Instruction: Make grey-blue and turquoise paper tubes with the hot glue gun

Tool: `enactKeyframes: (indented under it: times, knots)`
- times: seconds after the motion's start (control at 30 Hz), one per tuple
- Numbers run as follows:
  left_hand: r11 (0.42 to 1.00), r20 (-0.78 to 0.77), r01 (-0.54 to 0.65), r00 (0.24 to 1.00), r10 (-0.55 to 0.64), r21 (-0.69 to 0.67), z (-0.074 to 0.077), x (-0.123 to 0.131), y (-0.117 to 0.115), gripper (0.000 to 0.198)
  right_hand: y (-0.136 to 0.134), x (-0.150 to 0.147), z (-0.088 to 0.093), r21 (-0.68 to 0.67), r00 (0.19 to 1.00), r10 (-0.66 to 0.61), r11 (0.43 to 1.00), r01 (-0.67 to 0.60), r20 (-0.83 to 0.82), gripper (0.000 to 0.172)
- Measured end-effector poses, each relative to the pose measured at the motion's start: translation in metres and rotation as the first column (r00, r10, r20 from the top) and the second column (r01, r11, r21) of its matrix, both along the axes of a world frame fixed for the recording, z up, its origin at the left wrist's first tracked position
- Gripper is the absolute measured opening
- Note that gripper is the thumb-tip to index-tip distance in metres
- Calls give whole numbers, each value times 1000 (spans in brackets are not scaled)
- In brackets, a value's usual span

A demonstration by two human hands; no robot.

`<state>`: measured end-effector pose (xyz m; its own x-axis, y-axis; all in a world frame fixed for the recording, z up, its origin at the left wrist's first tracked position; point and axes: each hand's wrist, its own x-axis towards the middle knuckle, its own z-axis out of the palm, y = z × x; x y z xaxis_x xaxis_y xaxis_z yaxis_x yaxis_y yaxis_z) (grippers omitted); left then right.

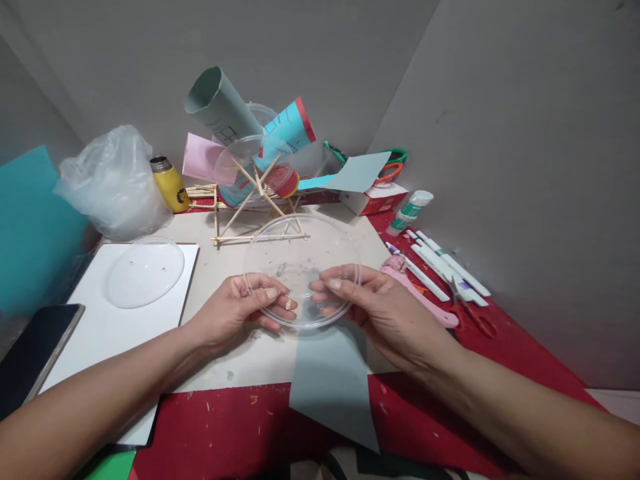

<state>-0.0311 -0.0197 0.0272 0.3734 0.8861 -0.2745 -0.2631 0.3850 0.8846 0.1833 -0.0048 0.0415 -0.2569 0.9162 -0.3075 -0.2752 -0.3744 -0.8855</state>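
Note:
Between my two hands is a clear round plastic lid (305,260), tilted up over the pale work sheet. My left hand (250,303) grips its left rim, thumb on the near face and fingers behind. On the opposite rim, my right hand (360,293) pinches the lid in the same way. Beneath it lies a strip of grey-blue paper (333,387). Behind the lid stands a wooden stick frame (260,237) carrying another clear disc and several paper tubes, among them a grey tube (230,103) and a blue tube with a red rim (287,133).
A clear lid (145,273) rests on a white board (95,333) at left, near a phone (37,353). Further back are a plastic bag (117,180) and a yellow bottle (170,183). Markers (445,263), a pink glue gun (425,300) and scissors (470,313) lie at right.

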Motion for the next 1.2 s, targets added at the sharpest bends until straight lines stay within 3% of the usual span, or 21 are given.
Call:
enactKeyframes:
  times: [0.17,0.43,0.63,0.77,0.9,1.0,1.1,1.2]
  knots:
    - [1000,43,-11,999,11,-7,-1,0,0,24,-1,-4,-6,-67,997,67,995,-70,-46,23]
    - [1000,64,-16,998,18,-22,-5,1,1,25,0,-12,-11,-92,997,29,995,-36,-76,22]
    - [999,94,-44,995,46,-28,-11,4,0,27,-3,-11,-17,-131,1000,3,991,0,26,24]
    - [998,133,-48,990,52,-26,-16,5,0,33,-3,-9,-26,-130,995,26,991,-14,92,24]
    - [993,138,-114,984,117,-32,-17,6,0,39,3,-9,-23,-109,965,84,992,-59,247,32]
    - [980,124,-187,973,195,-71,-16,4,4,36,15,-4,-15,6,907,-42,999,43,418,39]
    - [973,86,-203,973,214,-113,-17,0,8,29,24,8,-8,223,838,-208,969,106,505,28]
    - [974,60,-185,979,194,-129,-18,-2,10,22,20,15,0,496,729,-324,868,-24,603,22]
